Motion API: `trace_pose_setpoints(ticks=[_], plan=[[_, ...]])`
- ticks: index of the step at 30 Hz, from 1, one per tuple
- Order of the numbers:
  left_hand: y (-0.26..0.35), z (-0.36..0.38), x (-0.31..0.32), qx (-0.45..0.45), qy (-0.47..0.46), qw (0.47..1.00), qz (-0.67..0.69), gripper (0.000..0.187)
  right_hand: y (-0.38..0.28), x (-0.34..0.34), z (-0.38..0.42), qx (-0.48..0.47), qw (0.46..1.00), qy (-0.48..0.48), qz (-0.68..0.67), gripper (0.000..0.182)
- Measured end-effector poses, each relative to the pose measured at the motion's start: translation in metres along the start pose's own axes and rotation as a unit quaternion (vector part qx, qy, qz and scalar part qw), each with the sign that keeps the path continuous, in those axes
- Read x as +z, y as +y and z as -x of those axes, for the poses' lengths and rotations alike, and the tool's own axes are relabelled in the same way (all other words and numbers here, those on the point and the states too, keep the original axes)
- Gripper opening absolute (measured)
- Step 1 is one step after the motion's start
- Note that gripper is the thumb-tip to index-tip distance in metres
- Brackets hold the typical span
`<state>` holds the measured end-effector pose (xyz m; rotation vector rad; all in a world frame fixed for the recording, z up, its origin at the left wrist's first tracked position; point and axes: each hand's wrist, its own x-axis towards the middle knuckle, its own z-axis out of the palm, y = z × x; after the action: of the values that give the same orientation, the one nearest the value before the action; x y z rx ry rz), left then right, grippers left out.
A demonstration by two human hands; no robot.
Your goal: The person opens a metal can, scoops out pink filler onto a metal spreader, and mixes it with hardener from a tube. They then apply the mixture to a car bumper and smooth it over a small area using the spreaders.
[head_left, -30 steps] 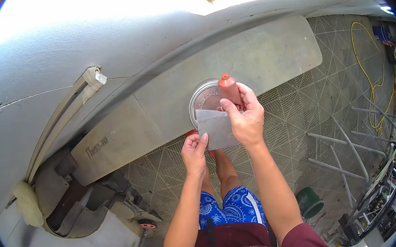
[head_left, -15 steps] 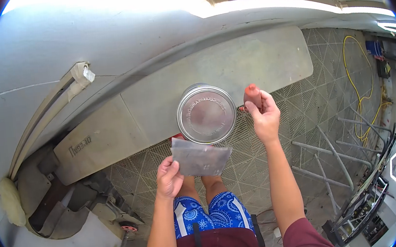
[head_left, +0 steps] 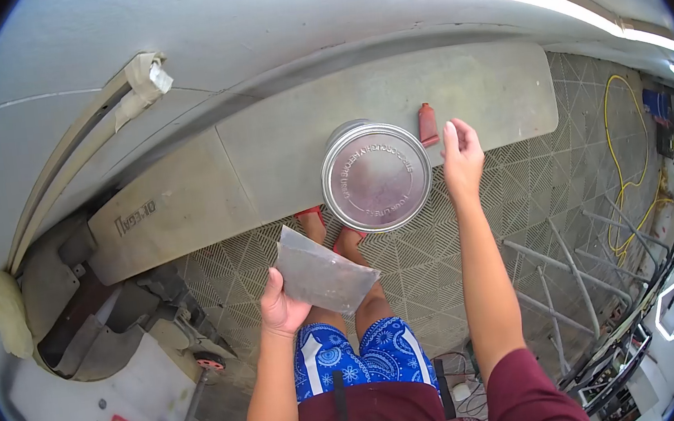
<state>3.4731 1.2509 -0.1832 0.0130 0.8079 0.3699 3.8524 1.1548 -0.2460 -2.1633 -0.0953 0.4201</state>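
Observation:
My left hand point(head_left: 281, 305) grips a thin, flat grey sheet point(head_left: 327, 269) by its left edge, thumb raised at the side. My right hand point(head_left: 463, 156) holds nothing; its thumb and fingers are slightly apart. Just beyond it, a red tube point(head_left: 427, 125) lies on the long grey panel point(head_left: 289, 150). Left of the tube stands a round metal can point(head_left: 379, 177), its lid on and embossed with lettering. The can hides part of the panel's front edge.
White walls curve around the panel, with a taped strip point(head_left: 85, 155) at left. Car trim pieces point(head_left: 105, 350) lie at lower left. A metal frame point(head_left: 567, 285) stands at right, near a yellow hose point(head_left: 616, 173) on the tiled floor point(head_left: 456, 247).
My right hand has let go of the red tube, now lying on the panel, and drawn slightly back from it. The grey sheet in my left hand has tilted down to the right.

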Motion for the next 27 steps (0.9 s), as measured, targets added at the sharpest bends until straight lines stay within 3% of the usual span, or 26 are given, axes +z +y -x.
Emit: trace_pose_setpoints(ticks=[1,3,5,7,9,11,13,14,15,18,19,21,27], plan=[[0.000,0.000,0.002,-0.006,-0.009,1.000,0.010,0.058,-0.020,-0.012,0.019,0.022,0.992,-0.071,-0.105,0.043],[-0.001,-0.004,-0.002,0.003,-0.019,0.999,0.032,0.055,-0.042,-0.020,0.063,-0.045,0.989,-0.134,-0.034,0.053],[-0.001,-0.005,-0.001,0.008,-0.031,0.998,0.050,0.053,-0.056,-0.020,0.092,-0.196,0.969,-0.120,0.093,0.059],[0.001,-0.006,0.006,0.018,-0.026,0.998,0.053,0.048,-0.061,-0.019,0.103,-0.199,0.967,-0.100,0.122,0.066],[0.003,-0.006,0.012,0.015,0.000,0.999,0.028,0.045,-0.060,-0.014,0.109,-0.097,0.989,-0.095,0.066,0.074],[0.004,-0.003,0.012,0.006,0.026,1.000,-0.001,0.043,-0.065,-0.010,0.118,-0.102,0.988,-0.085,0.074,0.077],[0.002,-0.003,0.004,0.029,0.030,0.999,0.012,0.040,-0.078,-0.009,0.127,-0.273,0.936,-0.028,0.221,0.079],[0.003,-0.002,0.000,0.027,0.032,0.999,0.009,0.040,-0.085,-0.008,0.126,-0.284,0.932,-0.073,0.212,0.091],[0.003,0.000,-0.003,0.024,0.040,0.999,0.017,0.038,-0.096,-0.009,0.125,-0.280,0.933,-0.072,0.213,0.091],[0.002,0.004,0.001,0.016,0.052,0.998,0.025,0.036,-0.122,0.000,0.115,-0.327,0.865,-0.222,0.308,0.116],[0.002,0.005,0.002,0.015,0.057,0.998,0.025,0.036,-0.123,0.001,0.110,-0.326,0.866,-0.220,0.307,0.116],[0.000,0.007,-0.001,0.013,0.054,0.998,0.020,0.038,-0.127,0.003,0.103,-0.381,0.786,-0.261,0.411,0.120],[-0.013,0.007,0.003,-0.018,0.033,0.999,0.029,0.039,-0.130,0.003,0.095,-0.383,0.778,-0.265,0.422,0.129]])
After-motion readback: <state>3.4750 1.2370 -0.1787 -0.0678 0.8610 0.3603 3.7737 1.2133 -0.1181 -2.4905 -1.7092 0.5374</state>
